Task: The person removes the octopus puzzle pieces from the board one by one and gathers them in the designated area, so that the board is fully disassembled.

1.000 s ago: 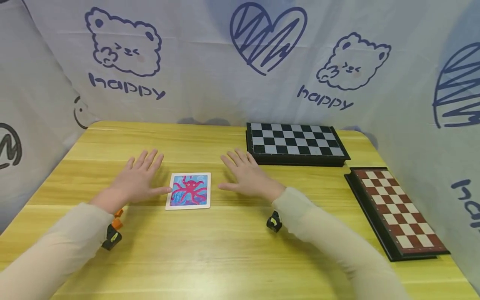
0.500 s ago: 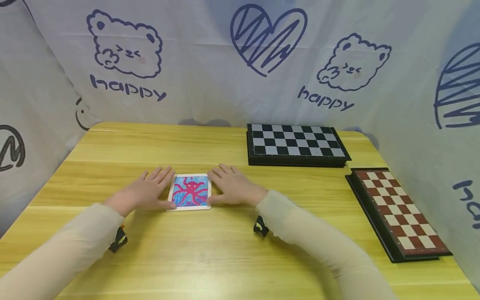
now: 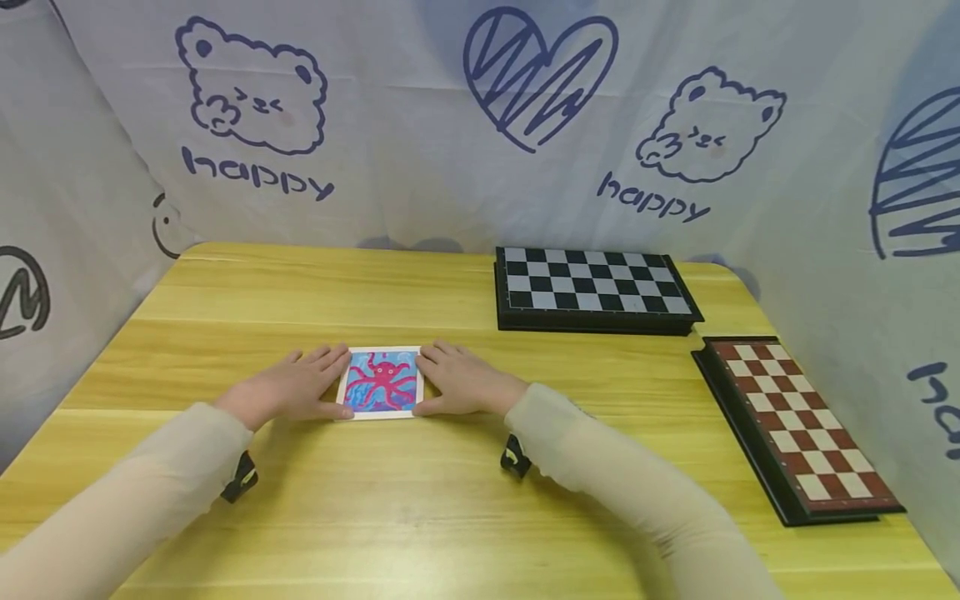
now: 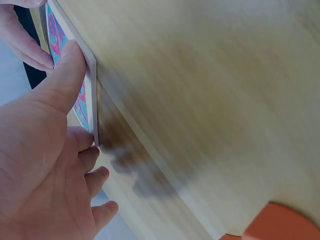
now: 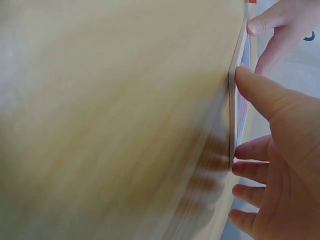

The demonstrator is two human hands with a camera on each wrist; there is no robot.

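Observation:
A square picture tile [image 3: 381, 382] with a white border, showing a pink octopus on blue, lies flat on the wooden table. On its left side, my left hand [image 3: 298, 387] has its thumb at the near corner and its forefinger by the far corner. My right hand [image 3: 461, 382] mirrors this on the right side. In the left wrist view, the left thumb [image 4: 70, 70] lies over the tile's edge, the other fingers spread relaxed. The right wrist view has the right thumb [image 5: 255, 87] against the tile's pale, thick edge [image 5: 232, 125].
A black-and-white folded chessboard [image 3: 596, 287] lies at the back right. A red-and-white one [image 3: 806, 425] lies along the right edge. An orange object [image 4: 282, 225] is partly visible in the left wrist view. A patterned cloth [image 3: 405, 167] hangs behind the table [image 3: 390, 508].
Both hands have come inward and down from either side to the octopus tile, and their fingers now touch its edges. Over the last half second they have barely moved.

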